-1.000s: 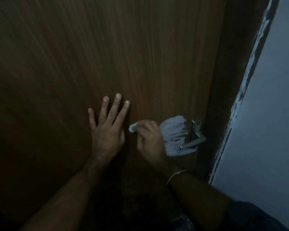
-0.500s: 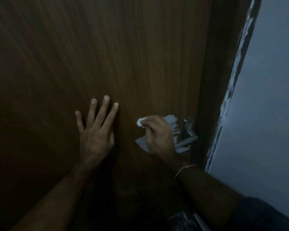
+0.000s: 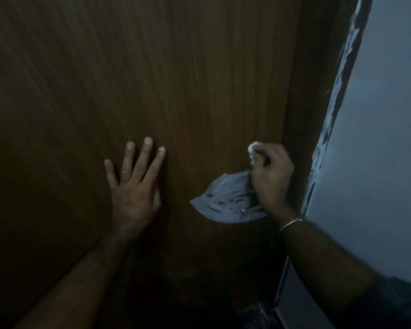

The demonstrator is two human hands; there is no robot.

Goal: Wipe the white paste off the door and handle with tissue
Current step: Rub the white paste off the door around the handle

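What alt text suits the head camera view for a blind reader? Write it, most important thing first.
A right hand presses a crumpled white tissue against a dark brown wooden door, just above a smeared patch of white paste. The left hand lies flat on the door, fingers spread. A thin gold bracelet circles the right wrist.

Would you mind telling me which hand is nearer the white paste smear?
Right. The right hand touches the white paste smear; the left hand rests flat on the door, apart.
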